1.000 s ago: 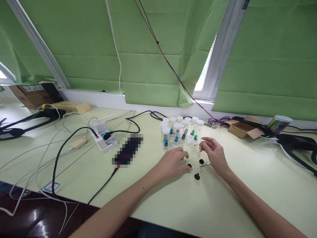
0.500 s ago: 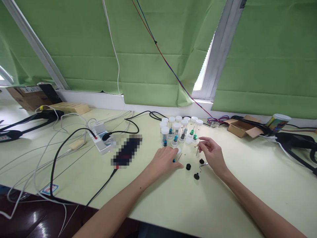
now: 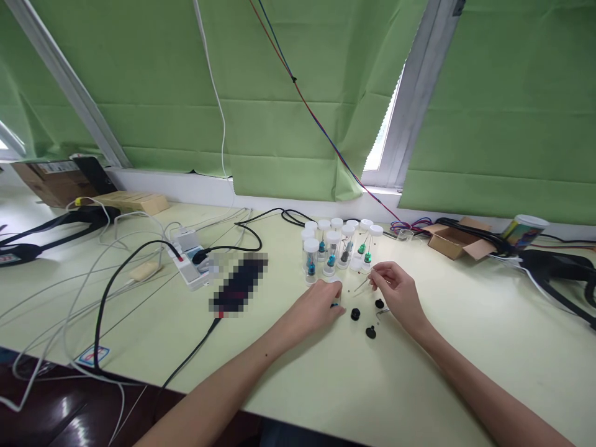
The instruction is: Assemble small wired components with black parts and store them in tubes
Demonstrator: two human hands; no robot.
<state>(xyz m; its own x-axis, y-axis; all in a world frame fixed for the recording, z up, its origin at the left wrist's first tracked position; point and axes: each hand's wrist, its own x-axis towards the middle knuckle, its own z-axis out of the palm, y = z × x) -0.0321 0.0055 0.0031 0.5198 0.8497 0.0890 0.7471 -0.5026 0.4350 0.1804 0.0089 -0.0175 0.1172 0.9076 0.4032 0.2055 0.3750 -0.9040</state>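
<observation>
My left hand (image 3: 321, 300) is closed around a small clear vial, mostly hidden by the fingers; a bit of blue shows low between finger and thumb. My right hand (image 3: 395, 288) pinches a thin metal rod (image 3: 361, 285), which points down and left toward the vial. Beyond both hands stand several clear vials with white caps (image 3: 311, 246), holding blue, green or dark pieces with thin stems. Between the hands lie a black knob (image 3: 355, 314) and two black discs with short stems, one nearer me (image 3: 370, 332). A bent metal piece (image 3: 382, 312) rests beside my right hand.
A blurred dark phone (image 3: 239, 282) and a white power strip (image 3: 189, 267) with tangled cables lie left. At the back right are a small open carton (image 3: 449, 241), a printed canister (image 3: 524, 231) and a black frame-like object (image 3: 554, 270). Green blinds hang behind.
The metal rod in my right hand has swung from nearly upright to slanting down-left. My left fingers have shifted slightly right and now cover more of the vial.
</observation>
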